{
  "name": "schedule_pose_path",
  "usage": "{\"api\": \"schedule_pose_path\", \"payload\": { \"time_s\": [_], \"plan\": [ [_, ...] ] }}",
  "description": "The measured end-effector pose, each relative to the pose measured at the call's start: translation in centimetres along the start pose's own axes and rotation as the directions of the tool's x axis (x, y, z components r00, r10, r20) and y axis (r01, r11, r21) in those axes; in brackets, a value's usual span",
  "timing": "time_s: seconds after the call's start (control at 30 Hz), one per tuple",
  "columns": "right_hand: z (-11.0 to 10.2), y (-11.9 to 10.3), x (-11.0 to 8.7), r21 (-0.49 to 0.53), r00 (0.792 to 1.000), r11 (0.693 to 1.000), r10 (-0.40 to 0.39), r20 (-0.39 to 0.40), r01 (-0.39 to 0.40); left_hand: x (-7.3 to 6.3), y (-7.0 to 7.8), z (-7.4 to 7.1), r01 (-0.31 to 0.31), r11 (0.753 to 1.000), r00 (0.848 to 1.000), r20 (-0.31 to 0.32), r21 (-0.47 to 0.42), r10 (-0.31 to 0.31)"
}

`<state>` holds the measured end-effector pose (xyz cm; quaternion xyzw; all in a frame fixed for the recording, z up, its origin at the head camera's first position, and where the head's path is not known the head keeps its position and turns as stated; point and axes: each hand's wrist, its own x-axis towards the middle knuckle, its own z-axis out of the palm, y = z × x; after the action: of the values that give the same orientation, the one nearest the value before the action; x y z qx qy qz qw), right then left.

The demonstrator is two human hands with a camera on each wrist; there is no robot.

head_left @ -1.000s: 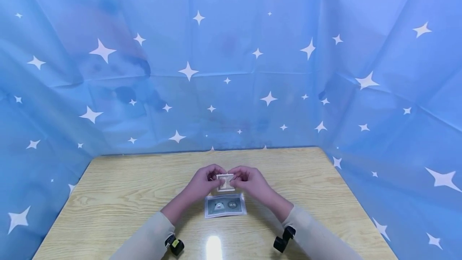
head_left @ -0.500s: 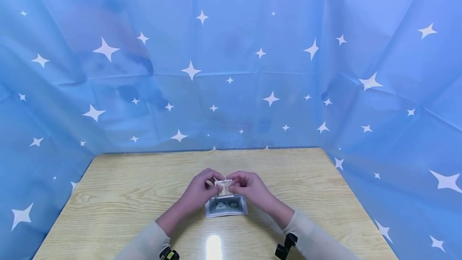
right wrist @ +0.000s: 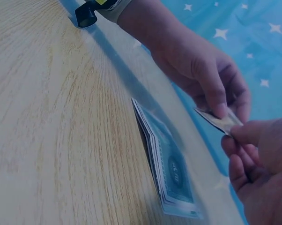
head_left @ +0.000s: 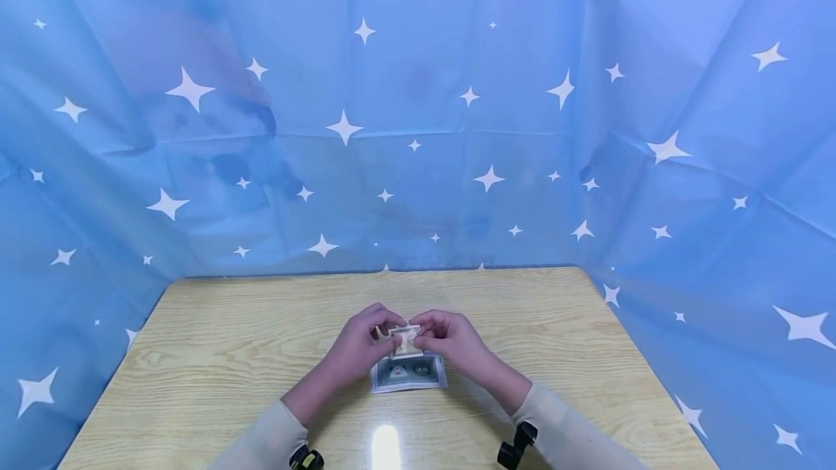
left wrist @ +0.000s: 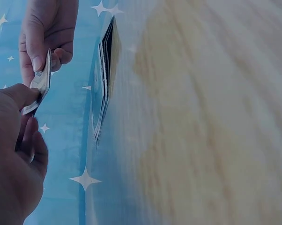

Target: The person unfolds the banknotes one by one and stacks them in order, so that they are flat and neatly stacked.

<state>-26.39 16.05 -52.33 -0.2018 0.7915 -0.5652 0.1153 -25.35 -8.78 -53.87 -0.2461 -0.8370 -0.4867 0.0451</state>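
A small, pale folded banknote [head_left: 406, 350] is pinched between both hands at the middle of the table. My left hand [head_left: 358, 343] holds its left side, thumb on the near face. On its right side my right hand [head_left: 451, 337] pinches it the same way. The wrist views show the thumbs facing each other across the note [right wrist: 225, 123], tilted and raised over the table. Just below lies a stack of grey-green play banknotes [head_left: 410, 378] with a white figure and a round emblem. Its layered edges [left wrist: 103, 79] fan slightly apart, and the folded note overlaps its far edge in the head view.
The light wood-grain table [head_left: 228, 368] spreads out around the hands. Behind it and at both sides hangs a blue cloth [head_left: 418, 194] with white stars. A black wrist camera [head_left: 517, 445] sits at the right cuff, and a bright reflection lies near the front.
Both hands have drawn the folded banknote slightly nearer the body, from beyond the stack to overlapping its far edge. Over the last half second they have barely moved.
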Motion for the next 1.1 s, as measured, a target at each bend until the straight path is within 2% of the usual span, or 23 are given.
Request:
{"api": "schedule_pose_path", "payload": {
  "time_s": [0.13,0.5,0.8,1.1],
  "plan": [
    [0.1,0.1,-0.1,0.014,1.0,1.0,-0.005,0.003,0.005,-0.1,-0.2,0.0,0.034,0.997,0.999,0.024,-0.067,-0.033],
    [0.1,0.0,-0.1,-0.001,1.0,1.0,-0.008,0.004,0.008,-0.1,-0.2,0.0,0.104,0.983,0.994,0.045,-0.148,-0.099],
    [-0.3,-0.4,-0.4,-0.025,0.999,0.999,-0.028,0.034,0.028,0.0,0.1,0.0,0.161,0.955,0.987,0.066,-0.248,-0.149],
    [-0.8,-0.9,-0.6,-0.091,0.994,0.992,-0.079,0.081,0.086,0.0,0.4,-0.5,0.169,0.927,0.985,0.084,-0.336,-0.149]
  ]
}}
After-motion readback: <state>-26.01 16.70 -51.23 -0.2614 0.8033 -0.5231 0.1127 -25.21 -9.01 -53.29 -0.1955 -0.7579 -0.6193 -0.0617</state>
